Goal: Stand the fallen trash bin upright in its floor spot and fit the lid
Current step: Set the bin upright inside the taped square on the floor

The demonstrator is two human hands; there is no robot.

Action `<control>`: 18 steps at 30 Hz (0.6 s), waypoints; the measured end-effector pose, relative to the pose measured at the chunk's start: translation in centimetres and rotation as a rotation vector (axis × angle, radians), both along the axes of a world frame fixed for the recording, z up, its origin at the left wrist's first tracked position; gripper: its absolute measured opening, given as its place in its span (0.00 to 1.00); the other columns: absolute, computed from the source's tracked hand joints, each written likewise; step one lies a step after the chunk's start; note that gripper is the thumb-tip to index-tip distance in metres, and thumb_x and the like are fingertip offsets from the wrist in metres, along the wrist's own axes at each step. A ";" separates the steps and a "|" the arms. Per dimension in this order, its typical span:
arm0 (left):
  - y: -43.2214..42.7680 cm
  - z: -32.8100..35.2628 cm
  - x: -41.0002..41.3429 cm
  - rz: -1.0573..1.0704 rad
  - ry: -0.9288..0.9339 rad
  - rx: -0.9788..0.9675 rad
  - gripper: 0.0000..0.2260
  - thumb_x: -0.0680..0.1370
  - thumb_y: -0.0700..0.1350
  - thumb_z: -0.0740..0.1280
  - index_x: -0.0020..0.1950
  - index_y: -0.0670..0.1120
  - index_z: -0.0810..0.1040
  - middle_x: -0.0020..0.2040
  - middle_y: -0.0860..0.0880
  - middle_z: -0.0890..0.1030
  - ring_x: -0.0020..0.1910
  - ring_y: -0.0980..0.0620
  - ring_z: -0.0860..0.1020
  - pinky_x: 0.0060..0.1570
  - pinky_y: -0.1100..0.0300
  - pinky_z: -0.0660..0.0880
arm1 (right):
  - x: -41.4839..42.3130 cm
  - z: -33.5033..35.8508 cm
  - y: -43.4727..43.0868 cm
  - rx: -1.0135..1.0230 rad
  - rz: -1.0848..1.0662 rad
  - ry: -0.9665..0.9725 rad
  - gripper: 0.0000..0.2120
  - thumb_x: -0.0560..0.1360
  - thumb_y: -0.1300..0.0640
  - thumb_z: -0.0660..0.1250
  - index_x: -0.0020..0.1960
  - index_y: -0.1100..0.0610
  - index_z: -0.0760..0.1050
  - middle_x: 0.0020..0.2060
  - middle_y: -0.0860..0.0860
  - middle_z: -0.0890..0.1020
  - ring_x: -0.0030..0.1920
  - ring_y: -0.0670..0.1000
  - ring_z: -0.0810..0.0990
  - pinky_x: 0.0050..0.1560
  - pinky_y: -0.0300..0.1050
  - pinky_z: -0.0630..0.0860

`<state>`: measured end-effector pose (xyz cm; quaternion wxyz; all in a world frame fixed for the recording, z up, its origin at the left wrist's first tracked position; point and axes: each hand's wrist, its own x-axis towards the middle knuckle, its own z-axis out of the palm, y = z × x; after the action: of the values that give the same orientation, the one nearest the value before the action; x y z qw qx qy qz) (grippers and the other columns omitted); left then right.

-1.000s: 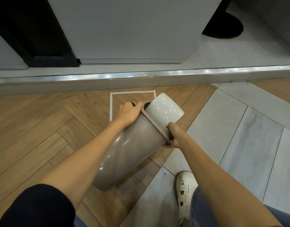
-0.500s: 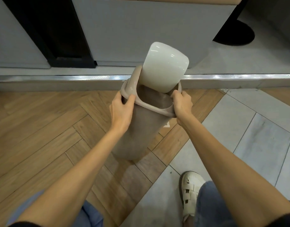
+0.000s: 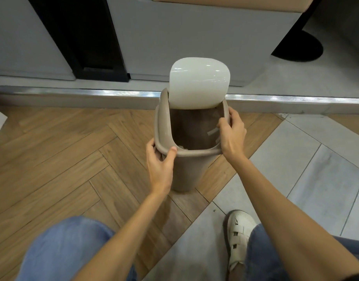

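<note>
The taupe trash bin (image 3: 184,173) stands nearly upright on the wood floor in the middle of the view. Its white flap lid (image 3: 199,83) sticks up open from the far side of the collar. My left hand (image 3: 161,165) grips the near-left corner of the rim. My right hand (image 3: 231,134) grips the right rim with the thumb inside the opening. Through the translucent wall I see bits of pale floor tape; the taped floor spot is otherwise hidden behind the bin.
A metal threshold strip (image 3: 93,94) runs across behind the bin, with a grey cabinet (image 3: 195,27) and a dark gap (image 3: 83,37) beyond. Grey tiles (image 3: 316,169) lie to the right. My sandalled foot (image 3: 238,236) is near the bin's base.
The bin swung from lying tilted on the floor to standing upright. Both hands stayed on its rim, and the lid now points up and away from me.
</note>
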<state>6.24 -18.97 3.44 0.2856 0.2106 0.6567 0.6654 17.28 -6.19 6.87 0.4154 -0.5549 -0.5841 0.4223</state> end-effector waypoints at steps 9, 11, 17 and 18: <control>-1.7 -0.7 0.7 -0.044 -0.059 -0.014 0.26 0.72 0.42 0.72 0.67 0.45 0.66 0.62 0.42 0.75 0.57 0.49 0.78 0.47 0.71 0.75 | 1.4 0.0 -0.2 -0.064 0.125 -0.032 0.22 0.78 0.61 0.62 0.71 0.54 0.66 0.58 0.49 0.74 0.45 0.41 0.75 0.37 0.27 0.73; -2.0 -0.7 0.6 -0.084 -0.052 -0.033 0.26 0.72 0.39 0.72 0.68 0.45 0.66 0.63 0.43 0.75 0.59 0.49 0.77 0.47 0.71 0.75 | 2.0 0.1 0.0 -0.085 0.152 -0.059 0.22 0.78 0.60 0.62 0.71 0.54 0.65 0.59 0.49 0.75 0.46 0.42 0.76 0.38 0.29 0.72; -2.6 0.1 -0.2 -0.151 -0.034 -0.121 0.28 0.74 0.40 0.70 0.71 0.49 0.64 0.61 0.48 0.74 0.55 0.53 0.77 0.42 0.74 0.75 | 3.2 0.5 -0.3 -0.154 0.234 -0.052 0.25 0.76 0.59 0.66 0.70 0.54 0.64 0.60 0.50 0.73 0.45 0.44 0.78 0.40 0.34 0.74; -2.7 0.2 -0.4 -0.165 -0.037 -0.131 0.28 0.75 0.41 0.69 0.72 0.50 0.63 0.62 0.48 0.74 0.55 0.53 0.76 0.43 0.72 0.75 | 3.2 0.5 -0.4 -0.167 0.246 -0.033 0.26 0.74 0.57 0.67 0.70 0.54 0.64 0.60 0.50 0.73 0.46 0.45 0.78 0.41 0.35 0.74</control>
<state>5.79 -21.63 3.66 0.3646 0.2325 0.6738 0.5992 20.52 -6.60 7.40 0.3032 -0.5188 -0.6172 0.5080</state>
